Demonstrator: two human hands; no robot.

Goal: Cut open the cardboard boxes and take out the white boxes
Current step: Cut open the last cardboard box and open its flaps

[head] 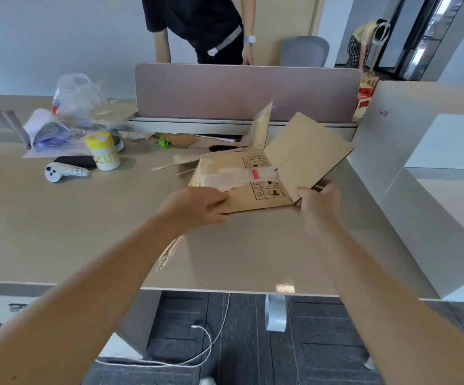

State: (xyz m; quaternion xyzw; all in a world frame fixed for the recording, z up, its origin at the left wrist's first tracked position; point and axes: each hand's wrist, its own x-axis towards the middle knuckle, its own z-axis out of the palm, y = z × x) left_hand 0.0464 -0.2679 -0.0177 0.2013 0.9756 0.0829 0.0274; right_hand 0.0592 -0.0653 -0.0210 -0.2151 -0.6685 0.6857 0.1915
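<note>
An opened, mostly flattened cardboard box (256, 184) lies on the desk (58, 223) in front of me, with torn white tape and printed symbols on its top. My left hand (194, 208) rests on its near left corner, fingers over the edge. My right hand (318, 200) grips the near edge of the box's raised right flap (308, 157). Another flap (262, 126) stands upright at the back. Large white boxes (430, 173) are stacked at the right edge of the desk. No cutter is visible.
A yellow-and-white cup (103, 151), a white controller (64, 172), plastic bags (72, 107) and papers crowd the left back. A pink divider (247, 90) closes the rear. A cardboard strip (168, 252) lies near the front edge. One person stands behind the divider, another bends far right.
</note>
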